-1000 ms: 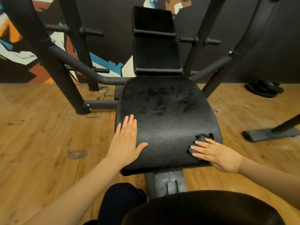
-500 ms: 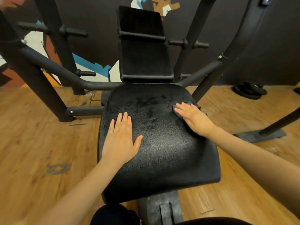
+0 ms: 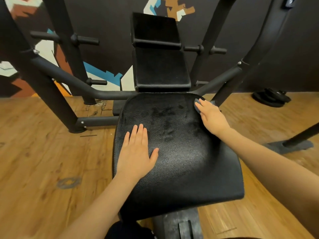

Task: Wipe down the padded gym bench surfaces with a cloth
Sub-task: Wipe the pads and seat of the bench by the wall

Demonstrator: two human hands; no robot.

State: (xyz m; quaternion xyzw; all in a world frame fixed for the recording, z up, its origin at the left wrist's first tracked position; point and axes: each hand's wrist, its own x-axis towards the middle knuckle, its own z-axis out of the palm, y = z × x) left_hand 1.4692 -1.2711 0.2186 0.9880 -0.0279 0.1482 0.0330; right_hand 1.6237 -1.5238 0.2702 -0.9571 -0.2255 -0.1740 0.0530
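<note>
The black padded bench seat (image 3: 181,163) fills the middle of the view, with smudged marks on its far half. The upright black back pad (image 3: 160,69) stands behind it. My left hand (image 3: 136,152) lies flat on the seat's left side, fingers straight. My right hand (image 3: 211,116) presses a dark cloth (image 3: 197,104) flat against the seat's far right corner; only a small edge of the cloth shows past my fingertips.
Black steel frame posts (image 3: 51,94) and bars with pegs stand left and right of the bench. Weight plates (image 3: 271,99) lie on the wooden floor at the right wall. A frame foot (image 3: 291,145) sits on the floor to the right.
My right hand has slid the cloth from the seat's near right edge up along the right side to the far right corner. My left hand stays flat on the seat.
</note>
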